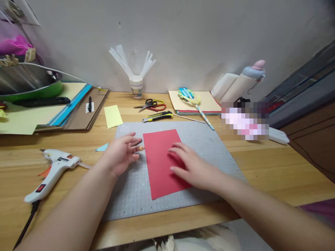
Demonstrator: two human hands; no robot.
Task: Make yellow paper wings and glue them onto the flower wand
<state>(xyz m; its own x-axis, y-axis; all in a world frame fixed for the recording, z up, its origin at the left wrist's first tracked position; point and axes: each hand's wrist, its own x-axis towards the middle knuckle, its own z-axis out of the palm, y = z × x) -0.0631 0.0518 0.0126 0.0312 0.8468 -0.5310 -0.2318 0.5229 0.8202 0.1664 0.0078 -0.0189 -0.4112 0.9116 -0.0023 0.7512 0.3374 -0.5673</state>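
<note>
A red sheet of paper [159, 157] lies on a grey cutting mat [209, 146] in the middle of the wooden desk. My right hand [192, 165] rests flat on the sheet's right half, fingers stretched out and apart. Just left of the sheet hovers my left hand [121, 153], open, its fingertips near the sheet's left edge; one finger wears a small bandage. Neither hand holds anything.
A white glue gun [53, 169] lies at the left. Behind the mat are a yellow paper slip [113, 116], scissors [150, 104], a yellow utility knife [157, 116], a cup of plastic strips [136, 85], stacked paper [42, 111] and a green-rimmed pan [28, 83].
</note>
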